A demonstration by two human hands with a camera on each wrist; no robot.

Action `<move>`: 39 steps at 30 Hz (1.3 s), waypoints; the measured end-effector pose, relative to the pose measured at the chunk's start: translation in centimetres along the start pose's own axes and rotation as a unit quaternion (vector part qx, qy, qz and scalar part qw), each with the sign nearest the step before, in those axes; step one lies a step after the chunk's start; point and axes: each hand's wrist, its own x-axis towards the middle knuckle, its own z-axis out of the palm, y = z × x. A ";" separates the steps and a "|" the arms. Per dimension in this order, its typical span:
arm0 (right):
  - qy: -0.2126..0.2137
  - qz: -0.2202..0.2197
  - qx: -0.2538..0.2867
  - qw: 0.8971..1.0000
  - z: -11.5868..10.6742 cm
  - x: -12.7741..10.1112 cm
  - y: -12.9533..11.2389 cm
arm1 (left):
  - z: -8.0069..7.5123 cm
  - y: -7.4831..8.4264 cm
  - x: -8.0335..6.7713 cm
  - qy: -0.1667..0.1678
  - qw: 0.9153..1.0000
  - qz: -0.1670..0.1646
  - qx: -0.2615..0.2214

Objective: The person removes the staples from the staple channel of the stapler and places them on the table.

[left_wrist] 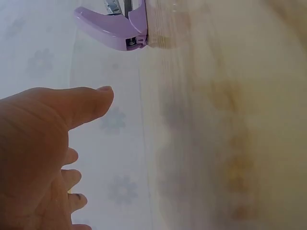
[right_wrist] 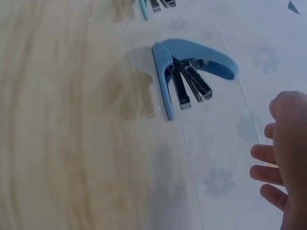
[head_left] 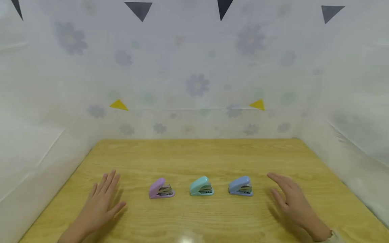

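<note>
The left hand is bare, its thumb rounded at the tip with a short nail; a small dark mark shows on one of its fingers. The right hand is bare too, meeting a pale cream sleeve with a slightly crumpled edge, mostly cut off by the head view's lower border.

A yellowish wood-grain tabletop spreads across the lower part of the head view. On it, in a row, stand a lilac mini stapler left of centre, a mint-green mini stapler near the middle and a blue mini stapler right of centre, none touching.
</note>
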 end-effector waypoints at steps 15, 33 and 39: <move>0.053 -0.071 0.123 0.988 3.9 2.6 -2.5 | 0.2 0.6 1.6 0.008 0.999 0.010 -0.035; -0.006 -0.119 0.165 0.979 6.6 4.5 -7.4 | 0.8 2.1 3.5 -0.039 0.992 -0.015 -0.116; -0.051 -0.116 0.196 0.972 7.9 5.3 -8.9 | 1.0 2.6 3.8 -0.042 0.991 -0.017 -0.122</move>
